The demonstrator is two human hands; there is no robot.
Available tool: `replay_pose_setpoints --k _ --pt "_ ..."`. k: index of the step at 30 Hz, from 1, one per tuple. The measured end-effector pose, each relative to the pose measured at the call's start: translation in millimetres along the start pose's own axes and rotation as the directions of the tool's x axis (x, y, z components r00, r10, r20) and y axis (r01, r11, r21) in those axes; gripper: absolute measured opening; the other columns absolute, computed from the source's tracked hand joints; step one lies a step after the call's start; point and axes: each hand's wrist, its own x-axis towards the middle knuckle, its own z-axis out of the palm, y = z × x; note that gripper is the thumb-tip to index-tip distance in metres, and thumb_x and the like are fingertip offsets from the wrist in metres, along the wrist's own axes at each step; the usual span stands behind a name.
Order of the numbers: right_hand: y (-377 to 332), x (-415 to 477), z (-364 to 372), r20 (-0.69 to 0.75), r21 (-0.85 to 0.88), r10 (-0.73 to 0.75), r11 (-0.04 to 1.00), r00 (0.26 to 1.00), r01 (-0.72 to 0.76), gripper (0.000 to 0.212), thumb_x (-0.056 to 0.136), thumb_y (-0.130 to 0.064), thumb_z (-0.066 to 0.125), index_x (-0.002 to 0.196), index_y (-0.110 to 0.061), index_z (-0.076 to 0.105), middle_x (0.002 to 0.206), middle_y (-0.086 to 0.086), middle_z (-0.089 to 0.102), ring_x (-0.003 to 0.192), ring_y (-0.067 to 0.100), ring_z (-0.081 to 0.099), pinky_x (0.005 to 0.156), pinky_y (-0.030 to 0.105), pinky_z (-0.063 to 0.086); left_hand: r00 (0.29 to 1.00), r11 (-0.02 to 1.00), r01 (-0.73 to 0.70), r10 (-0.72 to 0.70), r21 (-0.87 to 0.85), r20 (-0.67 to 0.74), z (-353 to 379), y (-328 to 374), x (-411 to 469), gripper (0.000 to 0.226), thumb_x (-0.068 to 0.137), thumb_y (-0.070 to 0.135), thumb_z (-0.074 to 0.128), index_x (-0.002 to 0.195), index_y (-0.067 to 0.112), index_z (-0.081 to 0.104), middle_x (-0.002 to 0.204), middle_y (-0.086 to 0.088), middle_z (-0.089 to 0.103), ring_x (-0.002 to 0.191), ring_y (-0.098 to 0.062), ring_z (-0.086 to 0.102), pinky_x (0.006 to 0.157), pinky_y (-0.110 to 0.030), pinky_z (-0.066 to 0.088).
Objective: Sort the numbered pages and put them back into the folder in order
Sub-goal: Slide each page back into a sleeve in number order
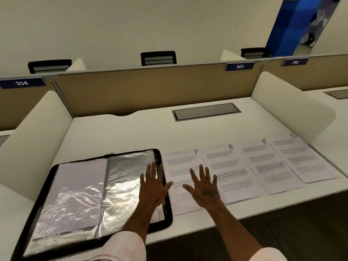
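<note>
A black folder [47,185] lies open on the white desk at the left, its clear plastic sleeves shining; the left sleeve holds a white sheet. To its right lie printed pages in a row, marked 7 [180,166], 8 [231,172], 9 [271,166] and 10 [305,159], each overlapping its neighbour. My left hand [153,185] is spread flat over the folder's right edge. My right hand [204,187] hovers open over page 7's lower part. Neither hand holds anything.
White side dividers [35,140] flank the desk, with a tan back panel [150,91] behind. A grey cable hatch [205,112] is set in the desk at the back. Black chair backs [158,58] show beyond the panel. The desk's front edge runs just below the pages.
</note>
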Motion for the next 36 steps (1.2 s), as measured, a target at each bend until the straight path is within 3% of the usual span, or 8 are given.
replay_pose_setpoints --k 2,4,7,10,14,23,29,36 --pt "25 10 8 0.029 0.017 -0.007 1.0 1.0 0.006 0.081 0.092 -0.073 0.005 0.15 -0.022 0.03 0.154 0.018 0.025 0.138 0.04 0.036 0.113 0.06 0.012 0.999 0.999 0.046 -0.046 -0.013 0.011 8 24 8 0.107 0.068 0.083 -0.011 0.155 0.021 -0.009 0.162 -0.008 -0.018 0.147 -0.022 -0.022 0.119 -0.049 -0.005" --pt "40 18 14 0.06 0.015 -0.008 1.0 0.998 0.008 0.083 0.091 -0.074 0.002 0.148 -0.023 0.033 0.153 0.018 0.028 0.137 0.039 0.038 0.111 0.062 0.019 0.995 0.996 0.092 -0.092 -0.009 0.027 16 41 13 0.112 0.064 0.084 -0.015 0.155 0.019 -0.01 0.161 -0.008 -0.02 0.147 -0.021 -0.023 0.119 -0.048 -0.006" --pt "60 30 18 0.086 0.031 -0.09 0.996 0.992 0.087 0.103 0.068 -0.081 -0.027 0.153 -0.029 -0.001 0.156 0.011 -0.017 0.148 0.034 -0.007 0.112 0.057 -0.007 0.984 0.985 0.166 -0.163 -0.037 0.074 27 61 20 0.11 0.066 0.083 -0.011 0.154 0.018 -0.012 0.161 -0.007 -0.021 0.147 -0.02 -0.023 0.119 -0.048 -0.006" --pt "70 41 25 0.065 0.039 -0.105 0.994 0.992 0.102 0.112 0.059 -0.08 -0.035 0.154 -0.029 -0.005 0.153 0.009 -0.025 0.147 0.033 -0.014 0.113 0.056 -0.011 0.97 0.975 0.219 -0.214 -0.026 0.116 34 73 26 0.096 0.084 0.079 0.009 0.154 0.018 -0.013 0.161 -0.007 -0.021 0.148 -0.023 -0.02 0.12 -0.048 -0.005" --pt "75 48 30 0.087 0.067 -0.12 0.991 0.989 0.114 0.114 0.06 -0.08 -0.035 0.155 -0.028 0.0 0.16 0.013 -0.014 0.148 0.034 -0.012 0.115 0.058 -0.006 0.955 0.964 0.262 -0.251 -0.053 0.158 40 84 31 0.089 0.094 0.068 0.029 0.155 0.016 -0.01 0.161 -0.01 -0.019 0.149 -0.026 -0.018 0.119 -0.047 -0.004" --pt "76 56 37 0.158 0.035 -0.114 0.993 0.981 0.11 0.111 0.061 -0.079 -0.035 0.154 -0.029 -0.002 0.16 0.016 -0.011 0.148 0.036 -0.01 0.111 0.056 -0.013 0.904 0.907 0.399 -0.365 -0.134 0.222 63 96 27 0.095 0.093 0.067 0.036 0.155 0.011 -0.009 0.161 -0.014 -0.017 0.149 -0.028 -0.016 0.12 -0.045 -0.002" --pt "72 56 50 0.189 0.051 -0.144 0.989 0.971 0.137 0.084 0.092 -0.07 0.002 0.145 -0.02 0.043 0.149 0.023 0.039 0.138 0.041 0.036 0.112 0.062 0.01 0.891 0.885 0.442 -0.415 -0.144 0.181 75 104 31 0.096 0.093 0.069 0.031 0.154 0.01 -0.014 0.162 -0.015 -0.014 0.149 -0.027 -0.014 0.12 -0.047 -0.004" --pt "66 56 57 0.146 0.072 -0.085 0.995 0.986 0.075 0.079 0.092 -0.069 0.009 0.147 -0.016 0.027 0.145 0.021 0.046 0.137 0.039 0.038 0.113 0.06 0.005 0.899 0.884 0.438 -0.425 -0.164 0.106 80 108 37 0.094 0.093 0.063 0.043 0.156 0.011 -0.003 0.164 -0.007 0.006 0.151 -0.022 0.002 0.118 -0.052 -0.003"
